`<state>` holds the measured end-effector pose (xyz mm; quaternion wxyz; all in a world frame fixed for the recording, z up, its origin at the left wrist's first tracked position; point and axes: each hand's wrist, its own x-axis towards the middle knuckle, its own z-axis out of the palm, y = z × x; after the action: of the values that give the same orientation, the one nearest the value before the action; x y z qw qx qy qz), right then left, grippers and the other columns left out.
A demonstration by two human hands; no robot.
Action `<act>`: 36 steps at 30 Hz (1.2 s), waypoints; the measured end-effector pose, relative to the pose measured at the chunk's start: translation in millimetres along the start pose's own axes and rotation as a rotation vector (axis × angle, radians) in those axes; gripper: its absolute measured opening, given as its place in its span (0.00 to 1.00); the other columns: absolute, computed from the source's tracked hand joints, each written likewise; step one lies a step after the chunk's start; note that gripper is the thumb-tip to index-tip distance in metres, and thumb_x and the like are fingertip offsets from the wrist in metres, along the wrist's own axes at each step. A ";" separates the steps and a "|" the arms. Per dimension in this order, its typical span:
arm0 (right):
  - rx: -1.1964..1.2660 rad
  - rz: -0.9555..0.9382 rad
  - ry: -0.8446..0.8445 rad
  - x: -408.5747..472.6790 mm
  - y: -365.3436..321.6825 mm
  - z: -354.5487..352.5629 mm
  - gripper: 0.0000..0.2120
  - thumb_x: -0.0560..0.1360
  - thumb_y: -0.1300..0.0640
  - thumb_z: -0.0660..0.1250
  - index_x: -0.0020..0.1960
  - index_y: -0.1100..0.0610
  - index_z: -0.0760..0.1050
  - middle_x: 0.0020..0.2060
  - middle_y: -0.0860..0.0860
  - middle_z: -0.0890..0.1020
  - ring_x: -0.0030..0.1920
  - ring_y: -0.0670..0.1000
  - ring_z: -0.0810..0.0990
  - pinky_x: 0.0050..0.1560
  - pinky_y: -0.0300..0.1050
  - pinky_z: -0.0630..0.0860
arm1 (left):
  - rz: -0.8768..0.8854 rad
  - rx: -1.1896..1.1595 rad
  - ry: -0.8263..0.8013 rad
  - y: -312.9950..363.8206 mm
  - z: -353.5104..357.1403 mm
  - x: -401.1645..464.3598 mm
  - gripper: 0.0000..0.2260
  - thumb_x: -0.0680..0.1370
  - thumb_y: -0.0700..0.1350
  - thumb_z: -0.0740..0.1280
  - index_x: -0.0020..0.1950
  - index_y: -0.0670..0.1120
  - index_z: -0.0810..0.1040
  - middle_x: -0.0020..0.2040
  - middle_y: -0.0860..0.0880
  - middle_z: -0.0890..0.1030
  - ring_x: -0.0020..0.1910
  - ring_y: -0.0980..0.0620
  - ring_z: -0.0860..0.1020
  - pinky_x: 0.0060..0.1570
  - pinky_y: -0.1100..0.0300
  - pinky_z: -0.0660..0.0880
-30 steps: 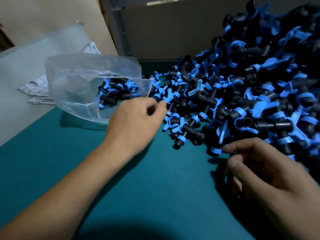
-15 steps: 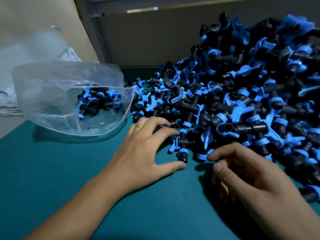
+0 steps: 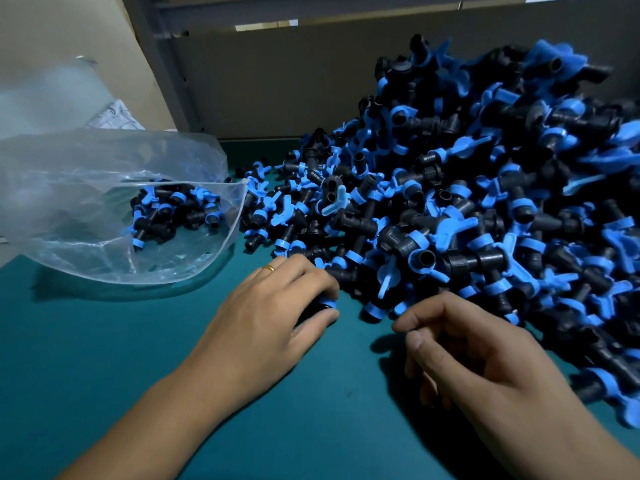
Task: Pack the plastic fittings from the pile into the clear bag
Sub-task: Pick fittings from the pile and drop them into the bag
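My teal table top [image 3: 104, 341] meets a grey back panel [image 3: 277, 91] and grey metal post [image 3: 156, 46], beside a beige wall [image 3: 69, 26]; lighting is dim.

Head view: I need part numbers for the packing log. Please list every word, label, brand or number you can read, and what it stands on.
No text can be read.
Printed paper behind the clear bag: dark marks, too blurred to read.
Fittings in the pile, and the one under the left hand: no markings legible.
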<state>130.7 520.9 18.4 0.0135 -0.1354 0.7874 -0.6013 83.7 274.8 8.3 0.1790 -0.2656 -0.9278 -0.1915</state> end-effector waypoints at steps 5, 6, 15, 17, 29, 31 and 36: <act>0.004 0.005 0.009 -0.7 -0.9 -0.1 0.08 0.74 0.47 0.69 0.51 0.46 0.82 0.35 0.53 0.84 0.31 0.50 0.82 0.32 0.35 0.75 | 0.023 0.028 -0.042 1.1 4.6 0.3 0.05 0.82 0.53 0.65 0.57 0.56 0.75 0.51 0.59 0.74 0.51 0.52 0.73 0.53 0.49 0.74; 0.004 0.008 0.010 -1.1 -0.8 0.0 0.10 0.74 0.45 0.68 0.52 0.46 0.82 0.35 0.53 0.84 0.32 0.50 0.82 0.32 0.35 0.75 | 0.022 0.007 -0.031 0.0 5.8 -0.6 0.04 0.82 0.52 0.66 0.56 0.55 0.77 0.50 0.58 0.75 0.51 0.53 0.74 0.53 0.49 0.74; 0.022 -0.029 0.018 -1.1 6.4 -1.0 0.14 0.75 0.42 0.67 0.55 0.48 0.81 0.36 0.54 0.84 0.32 0.52 0.82 0.32 0.38 0.75 | -0.322 -1.306 -0.087 -26.7 -22.8 -8.6 0.13 0.75 0.52 0.78 0.53 0.48 0.80 0.41 0.39 0.84 0.33 0.44 0.82 0.35 0.59 0.78; 0.050 -0.033 0.022 -0.9 8.3 0.2 0.14 0.77 0.41 0.67 0.57 0.48 0.81 0.37 0.55 0.84 0.33 0.54 0.82 0.34 0.41 0.76 | -0.296 -1.540 -0.156 -30.3 -27.4 -12.1 0.13 0.76 0.50 0.78 0.54 0.47 0.80 0.39 0.41 0.83 0.33 0.47 0.81 0.38 0.59 0.78; 0.749 0.133 -0.296 6.9 -3.5 -5.6 0.13 0.78 0.59 0.67 0.60 0.62 0.80 0.46 0.68 0.82 0.44 0.60 0.85 0.47 0.49 0.82 | -0.280 -2.068 -0.459 -12.7 -12.9 -10.3 0.14 0.87 0.35 0.56 0.70 0.33 0.72 0.50 0.36 0.81 0.47 0.43 0.83 0.59 0.48 0.74; 0.846 0.149 -0.375 6.8 -2.9 -5.4 0.09 0.80 0.60 0.66 0.58 0.60 0.79 0.44 0.66 0.82 0.44 0.58 0.84 0.48 0.49 0.82 | -0.282 -2.162 -0.491 -7.4 -13.3 -9.0 0.13 0.87 0.35 0.53 0.69 0.33 0.70 0.52 0.34 0.80 0.50 0.40 0.82 0.58 0.47 0.73; 1.101 0.146 -0.530 9.9 7.3 -6.8 0.10 0.87 0.64 0.58 0.67 0.59 0.71 0.51 0.64 0.80 0.50 0.59 0.82 0.57 0.52 0.79 | -0.232 -2.206 -0.535 5.8 -19.3 -8.7 0.09 0.87 0.39 0.57 0.65 0.41 0.73 0.50 0.35 0.84 0.49 0.39 0.86 0.50 0.50 0.79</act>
<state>118.5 526.8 14.7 0.3180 -0.1992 0.3384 -0.8630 98.2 266.9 22.6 -0.3741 -0.2229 -0.2810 -0.8552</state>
